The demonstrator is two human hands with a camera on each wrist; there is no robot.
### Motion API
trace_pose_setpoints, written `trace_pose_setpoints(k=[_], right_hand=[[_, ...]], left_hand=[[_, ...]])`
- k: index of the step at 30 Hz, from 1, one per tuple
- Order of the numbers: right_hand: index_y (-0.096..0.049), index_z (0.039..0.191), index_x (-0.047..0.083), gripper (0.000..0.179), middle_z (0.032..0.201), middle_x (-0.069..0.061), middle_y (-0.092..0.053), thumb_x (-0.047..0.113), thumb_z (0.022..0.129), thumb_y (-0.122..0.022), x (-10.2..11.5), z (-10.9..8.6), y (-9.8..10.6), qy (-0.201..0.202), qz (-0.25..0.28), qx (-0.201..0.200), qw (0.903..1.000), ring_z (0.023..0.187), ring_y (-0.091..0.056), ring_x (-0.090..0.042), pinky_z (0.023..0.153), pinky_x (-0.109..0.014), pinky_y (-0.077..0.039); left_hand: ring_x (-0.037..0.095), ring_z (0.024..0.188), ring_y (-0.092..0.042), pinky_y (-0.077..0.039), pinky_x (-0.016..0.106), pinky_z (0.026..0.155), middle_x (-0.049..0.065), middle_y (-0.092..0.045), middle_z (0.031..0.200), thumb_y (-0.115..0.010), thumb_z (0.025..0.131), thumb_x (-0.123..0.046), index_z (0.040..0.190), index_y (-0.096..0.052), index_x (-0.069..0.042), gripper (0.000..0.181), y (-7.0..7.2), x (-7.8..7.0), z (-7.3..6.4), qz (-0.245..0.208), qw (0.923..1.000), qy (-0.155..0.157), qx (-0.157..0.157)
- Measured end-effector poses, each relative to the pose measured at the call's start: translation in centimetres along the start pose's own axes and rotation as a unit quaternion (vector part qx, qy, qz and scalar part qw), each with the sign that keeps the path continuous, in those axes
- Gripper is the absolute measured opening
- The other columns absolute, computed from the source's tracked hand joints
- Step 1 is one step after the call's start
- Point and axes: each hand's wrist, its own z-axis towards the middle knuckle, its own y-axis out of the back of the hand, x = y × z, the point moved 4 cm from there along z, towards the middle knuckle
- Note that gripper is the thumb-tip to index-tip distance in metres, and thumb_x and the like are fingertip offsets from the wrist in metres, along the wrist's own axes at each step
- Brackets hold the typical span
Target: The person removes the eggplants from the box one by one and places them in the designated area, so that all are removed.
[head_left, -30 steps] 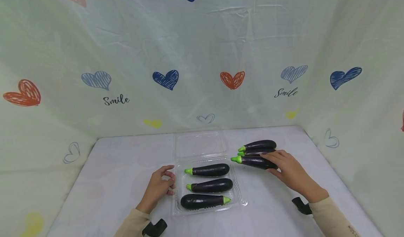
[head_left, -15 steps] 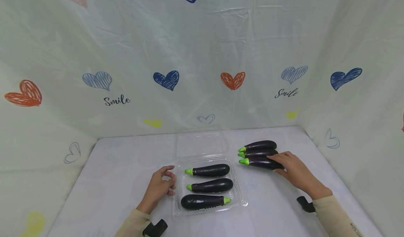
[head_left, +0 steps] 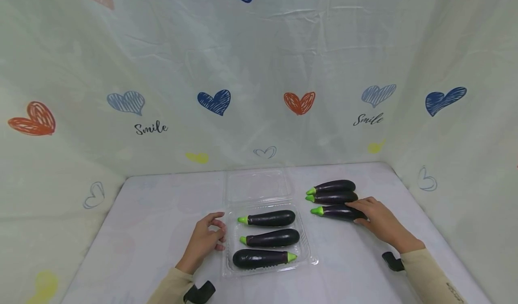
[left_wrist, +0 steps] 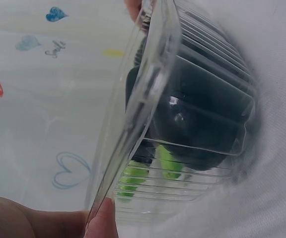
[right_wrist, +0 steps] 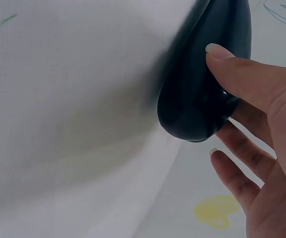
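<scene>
In the head view my right hand [head_left: 378,221] holds an eggplant [head_left: 337,212] by its thick end, its green stem pointing left. The right wrist view shows the thumb on one side of this eggplant [right_wrist: 202,84] and fingers behind it. Just beyond lie two more eggplants, the nearer one [head_left: 332,198] and the farther one [head_left: 333,186]. My left hand [head_left: 205,239] is at the left edge of an opened clear plastic clamshell box [head_left: 307,250]. In the left wrist view its fingers pinch the box's rim [left_wrist: 148,99]. Three eggplants [head_left: 271,238] lie inside in separate rows.
The box's clear lid [head_left: 256,185] lies folded back towards the rear wall. A white cloth covers the table [head_left: 162,214]. A curtain printed with hearts [head_left: 299,103] encloses the back and sides. Dark straps [head_left: 392,261] sit at both wrists.
My right hand has moved rightward and slightly nearer with its eggplant, away from the box. A gap now separates that eggplant from the two behind it. The left hand has stayed put.
</scene>
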Motion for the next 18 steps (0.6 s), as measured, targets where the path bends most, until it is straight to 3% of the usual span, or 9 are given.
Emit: trace_pose_setpoints(k=[18], right_hand=[[-0.076,0.126,0.005,0.052,0.113,-0.013,-0.067,0.002,0.076,-0.092,-0.13,0.29,-0.37,0.017,-0.030,-0.011,0.9994,0.106,-0.065,-0.037,0.088,-0.054,-0.060]], left_hand=[[0.016,0.069,-0.061,-0.060,0.027,0.053,0.016,-0.058,0.105,-0.059,0.095,0.010,0.144,-0.053,0.011,0.049,-0.05,-0.42,-0.09,0.004,1.0000,0.000,0.001]])
